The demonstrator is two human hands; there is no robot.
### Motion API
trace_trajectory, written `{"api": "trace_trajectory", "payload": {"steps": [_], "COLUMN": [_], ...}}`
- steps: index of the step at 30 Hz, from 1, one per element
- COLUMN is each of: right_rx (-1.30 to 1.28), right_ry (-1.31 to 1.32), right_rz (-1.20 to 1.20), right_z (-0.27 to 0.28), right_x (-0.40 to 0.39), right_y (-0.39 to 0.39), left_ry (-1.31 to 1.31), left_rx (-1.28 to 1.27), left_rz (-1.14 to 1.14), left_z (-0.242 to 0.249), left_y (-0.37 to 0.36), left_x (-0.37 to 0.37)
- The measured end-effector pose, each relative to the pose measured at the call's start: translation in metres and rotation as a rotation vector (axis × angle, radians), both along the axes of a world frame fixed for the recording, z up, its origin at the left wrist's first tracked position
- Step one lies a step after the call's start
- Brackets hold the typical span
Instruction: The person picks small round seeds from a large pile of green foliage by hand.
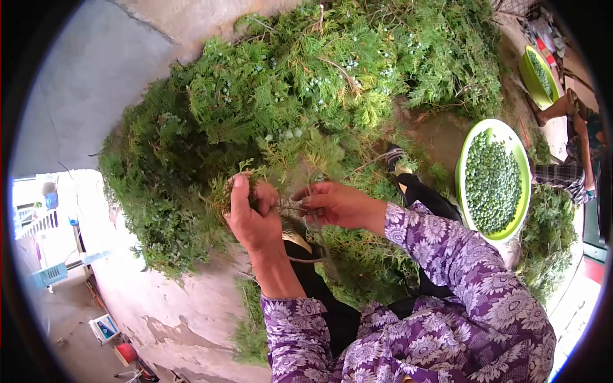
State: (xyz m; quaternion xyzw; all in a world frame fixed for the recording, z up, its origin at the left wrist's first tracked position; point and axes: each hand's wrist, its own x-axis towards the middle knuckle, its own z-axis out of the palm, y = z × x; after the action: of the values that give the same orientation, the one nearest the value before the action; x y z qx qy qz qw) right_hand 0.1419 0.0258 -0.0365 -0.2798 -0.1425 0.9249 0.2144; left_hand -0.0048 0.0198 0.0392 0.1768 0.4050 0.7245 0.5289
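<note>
My left hand is closed around a leafy green sprig, thumb up. Close to its right, my right hand pinches the thin bare twigs of a branch between thumb and fingers. The twigs run between the two hands, and a brown stem hangs below them. Behind and under the hands lies a big heap of green branches with small pale blue-green cones. Some leaves near the fingers are blurred.
Right of my legs stands a lime-green basin full of green cones. Farther right are a second basin and another person's arm in a checked sleeve. A red bowl lies at the lower left.
</note>
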Motion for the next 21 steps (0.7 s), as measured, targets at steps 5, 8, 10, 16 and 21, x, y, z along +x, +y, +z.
{"api": "trace_trajectory", "payload": {"steps": [5,8,10,16,21], "right_rx": [0.174,0.412,0.606,1.239,1.631], "right_ry": [-0.142,-0.338,-0.493,-0.881,-0.846], "right_rz": [-0.185,-0.187,-0.248,-0.263,-0.166], "right_z": [0.026,0.034,0.037,0.033,0.031], "right_x": [0.007,0.011,0.011,0.009,0.001], "right_y": [0.012,0.019,0.021,0.014,-0.009], "left_ry": [0.025,0.263,0.810,0.455,0.107], "left_rx": [0.053,-0.024,-0.136,-0.182,-0.248], "left_rz": [0.048,0.073,0.230,-0.262,-0.154], "left_z": [-0.003,-0.002,-0.001,-0.016,-0.018], "left_y": [0.006,0.004,0.005,0.006,0.008], "left_x": [-0.002,-0.005,-0.003,0.030,0.026]}}
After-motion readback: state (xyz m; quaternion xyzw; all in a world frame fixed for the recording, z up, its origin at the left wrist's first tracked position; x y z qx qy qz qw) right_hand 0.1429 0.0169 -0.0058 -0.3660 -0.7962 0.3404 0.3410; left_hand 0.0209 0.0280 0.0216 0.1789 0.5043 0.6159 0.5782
